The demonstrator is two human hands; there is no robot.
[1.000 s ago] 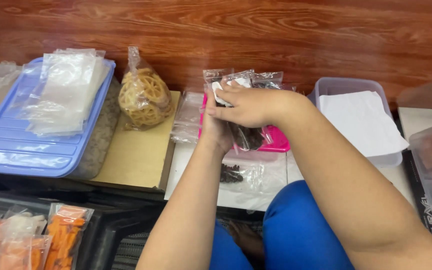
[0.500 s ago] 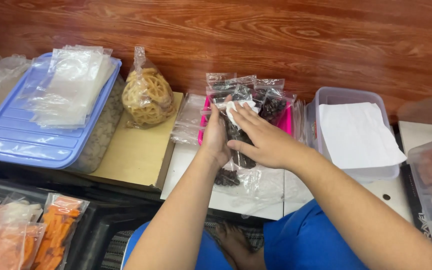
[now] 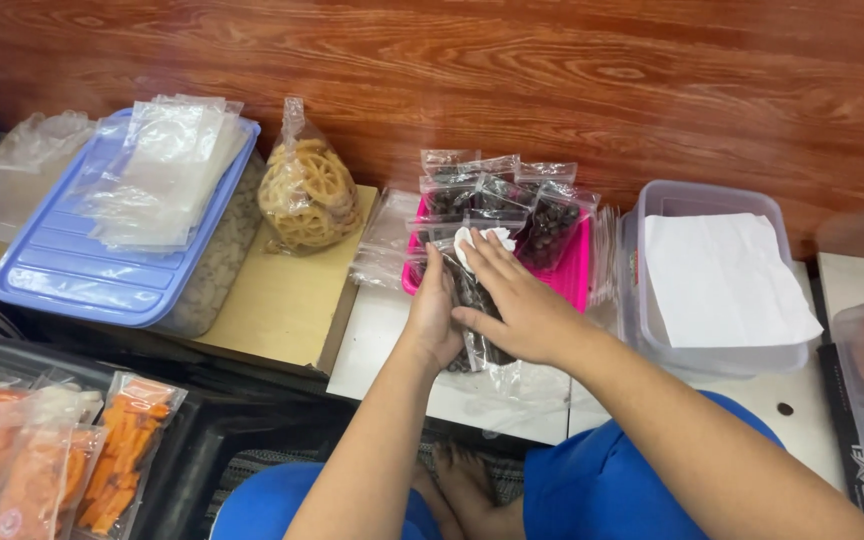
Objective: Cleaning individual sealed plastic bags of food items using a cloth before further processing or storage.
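head camera, looking down, close

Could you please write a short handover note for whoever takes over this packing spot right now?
Left hand: holds a clear plastic zip bag of dark pieces from the side.
Right hand: lies flat on top of that bag, with a small white paper slip at the fingertips.
Things: the bag sits at the front edge of the pink plastic tray, where several filled bags of dark pieces stand.
Done: those filled bags are in the tray.
Left: the bag in hand is not yet set among them; empty clear bags lie on the blue plastic lid.
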